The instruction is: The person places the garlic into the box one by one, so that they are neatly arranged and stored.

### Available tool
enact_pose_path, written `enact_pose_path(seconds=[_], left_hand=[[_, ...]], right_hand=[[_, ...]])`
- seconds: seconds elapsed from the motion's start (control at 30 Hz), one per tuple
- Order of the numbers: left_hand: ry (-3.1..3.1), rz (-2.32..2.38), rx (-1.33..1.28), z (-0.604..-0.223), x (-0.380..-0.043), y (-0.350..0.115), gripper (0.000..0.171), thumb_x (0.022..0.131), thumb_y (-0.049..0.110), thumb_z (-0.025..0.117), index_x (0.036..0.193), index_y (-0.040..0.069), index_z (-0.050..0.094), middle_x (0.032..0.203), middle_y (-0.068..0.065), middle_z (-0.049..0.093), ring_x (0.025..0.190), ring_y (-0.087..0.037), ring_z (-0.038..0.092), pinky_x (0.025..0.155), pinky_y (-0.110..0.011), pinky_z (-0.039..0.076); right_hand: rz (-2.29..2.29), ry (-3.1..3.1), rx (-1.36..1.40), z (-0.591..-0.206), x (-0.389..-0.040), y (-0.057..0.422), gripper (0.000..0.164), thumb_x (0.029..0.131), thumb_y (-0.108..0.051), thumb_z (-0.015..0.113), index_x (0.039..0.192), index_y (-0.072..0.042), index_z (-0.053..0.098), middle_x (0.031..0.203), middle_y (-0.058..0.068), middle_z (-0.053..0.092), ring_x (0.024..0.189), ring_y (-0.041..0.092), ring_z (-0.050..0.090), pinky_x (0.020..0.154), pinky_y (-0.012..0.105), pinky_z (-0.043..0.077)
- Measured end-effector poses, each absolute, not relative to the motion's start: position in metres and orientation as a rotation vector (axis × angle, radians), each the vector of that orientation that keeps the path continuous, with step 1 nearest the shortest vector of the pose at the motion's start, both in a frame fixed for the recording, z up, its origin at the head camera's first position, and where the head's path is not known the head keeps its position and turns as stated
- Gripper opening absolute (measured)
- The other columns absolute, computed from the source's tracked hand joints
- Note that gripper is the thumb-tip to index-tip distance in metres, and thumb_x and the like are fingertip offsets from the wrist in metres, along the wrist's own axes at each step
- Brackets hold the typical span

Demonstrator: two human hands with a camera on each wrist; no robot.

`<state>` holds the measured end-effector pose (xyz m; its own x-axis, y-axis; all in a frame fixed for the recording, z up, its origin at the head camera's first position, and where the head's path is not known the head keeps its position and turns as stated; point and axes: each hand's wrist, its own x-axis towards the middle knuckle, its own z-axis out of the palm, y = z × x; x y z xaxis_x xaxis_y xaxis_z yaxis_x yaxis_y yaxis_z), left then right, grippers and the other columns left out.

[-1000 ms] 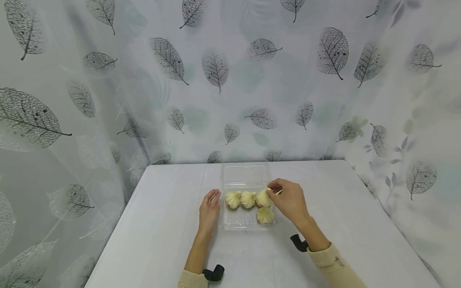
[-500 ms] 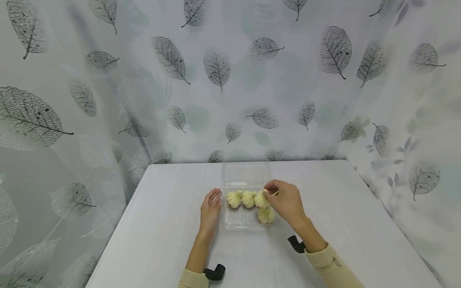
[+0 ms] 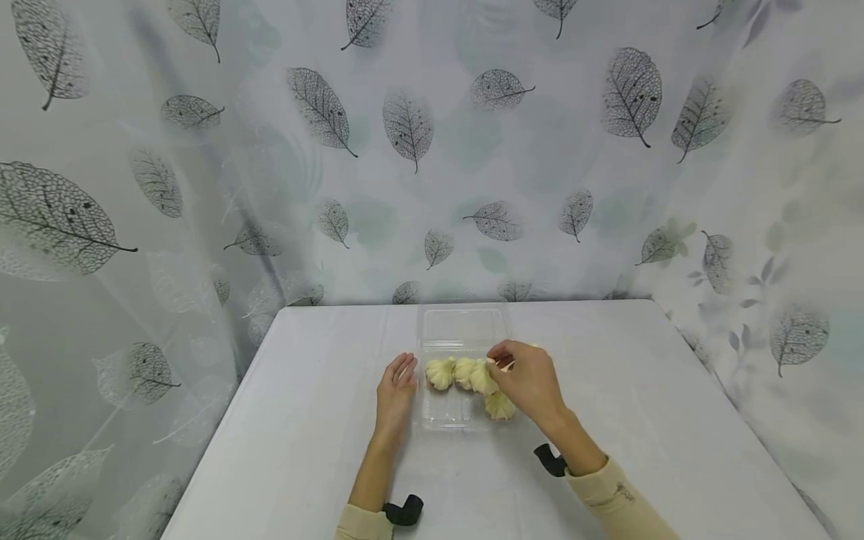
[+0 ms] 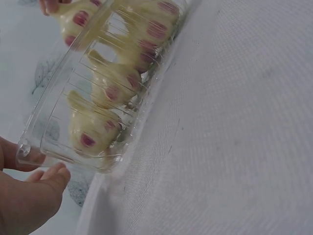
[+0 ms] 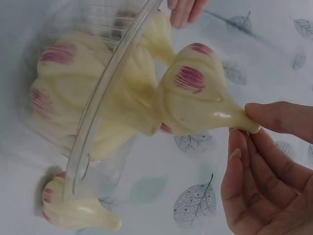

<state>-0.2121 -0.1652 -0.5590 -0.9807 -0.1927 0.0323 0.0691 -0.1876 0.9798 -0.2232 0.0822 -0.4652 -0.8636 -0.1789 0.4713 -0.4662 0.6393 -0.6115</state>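
Held by its stem between my right thumb and fingers is a garlic bulb (image 5: 193,93), pale with purple patches. In the head view, my right hand (image 3: 533,381) is above the right side of a clear plastic container (image 3: 445,416), and the held bulb (image 3: 482,379) hangs over it. Inside stand several bulbs: a left one (image 3: 440,373), one beside it (image 3: 463,370) partly covered, and a front right one (image 3: 500,406). My left hand (image 3: 394,397) lies along the container's left side, fingers straight; in the left wrist view its thumb (image 4: 56,180) is by the container's corner.
The container's lid (image 3: 464,324) lies folded back toward the far edge of the white-covered table (image 3: 304,420). Another garlic bulb (image 5: 73,205) sits outside the container, mostly hidden behind my right hand in the head view. A leaf-print curtain (image 3: 432,150) hangs behind.
My right hand has moved left and slightly toward me with the garlic bulb, which now overlaps the second bulb in the row. The left hand stays beside the container.
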Motion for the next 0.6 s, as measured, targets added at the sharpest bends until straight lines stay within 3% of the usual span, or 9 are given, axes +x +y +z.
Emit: enact_pose_path(seconds=[0.6], left_hand=[[-1.865, -2.296, 0.155, -0.561, -0.214, -0.165, 0.054, 0.104, -0.007, 0.050, 0.156, -0.003, 0.036, 0.160, -0.020, 0.043, 0.151, -0.033, 0.040, 0.121, -0.038, 0.039]], right_hand=[[1.128, -2.545, 0.507, -0.478, -0.221, 0.071, 0.013, 0.080, -0.007, 0.085, 0.088, -0.014, 0.078, 0.077, -0.008, 0.073, 0.071, 0.007, 0.067, 0.066, 0.028, 0.058]])
